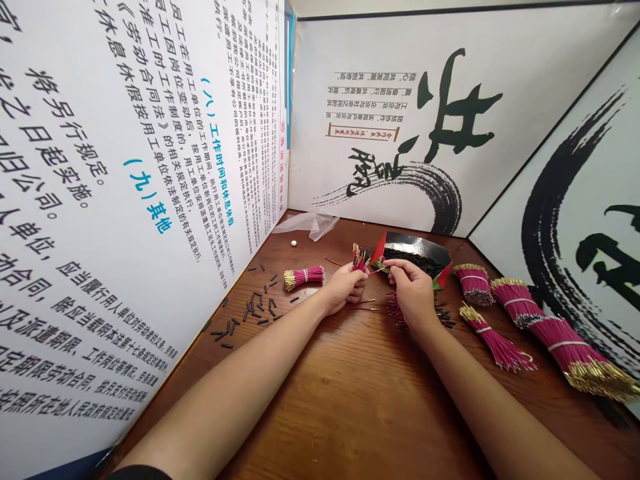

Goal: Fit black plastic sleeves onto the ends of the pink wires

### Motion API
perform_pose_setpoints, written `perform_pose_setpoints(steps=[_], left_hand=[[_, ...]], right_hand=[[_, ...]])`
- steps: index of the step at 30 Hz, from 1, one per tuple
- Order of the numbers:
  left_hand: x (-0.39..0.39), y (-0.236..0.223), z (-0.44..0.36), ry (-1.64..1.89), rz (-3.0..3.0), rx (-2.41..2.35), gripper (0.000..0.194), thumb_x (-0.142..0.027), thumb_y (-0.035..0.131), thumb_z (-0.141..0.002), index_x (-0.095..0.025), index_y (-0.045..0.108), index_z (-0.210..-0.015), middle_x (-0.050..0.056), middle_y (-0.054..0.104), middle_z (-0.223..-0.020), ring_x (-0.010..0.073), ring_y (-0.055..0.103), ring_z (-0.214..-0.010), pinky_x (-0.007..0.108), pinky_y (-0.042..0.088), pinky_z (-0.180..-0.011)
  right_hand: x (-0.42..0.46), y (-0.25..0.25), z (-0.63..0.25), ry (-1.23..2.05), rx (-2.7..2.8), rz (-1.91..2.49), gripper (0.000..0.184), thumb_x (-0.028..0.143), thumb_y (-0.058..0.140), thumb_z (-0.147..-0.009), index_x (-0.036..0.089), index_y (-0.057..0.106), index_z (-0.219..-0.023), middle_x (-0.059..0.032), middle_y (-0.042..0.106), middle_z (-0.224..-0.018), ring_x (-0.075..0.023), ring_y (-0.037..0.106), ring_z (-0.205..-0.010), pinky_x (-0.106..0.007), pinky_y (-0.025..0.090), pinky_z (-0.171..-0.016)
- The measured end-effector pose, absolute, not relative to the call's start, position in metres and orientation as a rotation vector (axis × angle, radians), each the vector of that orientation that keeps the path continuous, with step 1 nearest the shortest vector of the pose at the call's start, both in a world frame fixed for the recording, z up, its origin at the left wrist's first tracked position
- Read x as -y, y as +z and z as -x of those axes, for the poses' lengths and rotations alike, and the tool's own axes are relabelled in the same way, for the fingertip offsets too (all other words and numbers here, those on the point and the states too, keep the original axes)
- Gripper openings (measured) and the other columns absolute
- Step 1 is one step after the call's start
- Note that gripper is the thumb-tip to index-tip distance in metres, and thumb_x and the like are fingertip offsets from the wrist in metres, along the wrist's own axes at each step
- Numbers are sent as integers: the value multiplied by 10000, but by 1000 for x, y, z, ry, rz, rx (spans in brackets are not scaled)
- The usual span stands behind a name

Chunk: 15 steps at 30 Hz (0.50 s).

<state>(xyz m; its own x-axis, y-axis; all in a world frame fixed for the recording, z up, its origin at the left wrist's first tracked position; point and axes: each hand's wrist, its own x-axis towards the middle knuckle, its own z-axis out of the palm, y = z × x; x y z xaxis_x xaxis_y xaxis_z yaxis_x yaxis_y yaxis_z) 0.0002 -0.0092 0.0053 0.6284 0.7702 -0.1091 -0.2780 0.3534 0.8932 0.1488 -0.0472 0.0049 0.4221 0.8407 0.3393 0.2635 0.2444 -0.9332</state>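
Magenta wires [359,260] fill the left fist [345,288], the right hand [414,293] pinching one end, bundles [560,337] already tied near the desk's [345,400] right edge, black tubes [227,345] still loose by its left.

Smooth, glossy wooden table [340,407]; wire tips [600,380] shiny, probably metal.
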Motion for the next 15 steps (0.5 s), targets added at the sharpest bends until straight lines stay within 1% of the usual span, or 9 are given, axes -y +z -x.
perform_pose_setpoints(steps=[9,15], left_hand=[[12,10,0,720,-1000,-622,175,-203,535,-697,-202,427,-834,-98,275,-589,27,183,-407,158,93,-396],[11,8,1,727,-993,-588,176,-206,546,-695,-203,415,-812,-100,260,-586,27,179,-405,157,95,-397]], right_hand=[[52,10,-145,496,1143,1290,232,340,577,-752,179,701,-861,-21,631,-725,-150,518,-650,-293,425,-622],[50,9,-145,455,1116,1324,202,327,567,-751,183,693,-814,-19,640,-710,-142,504,-617,-282,417,-593]])
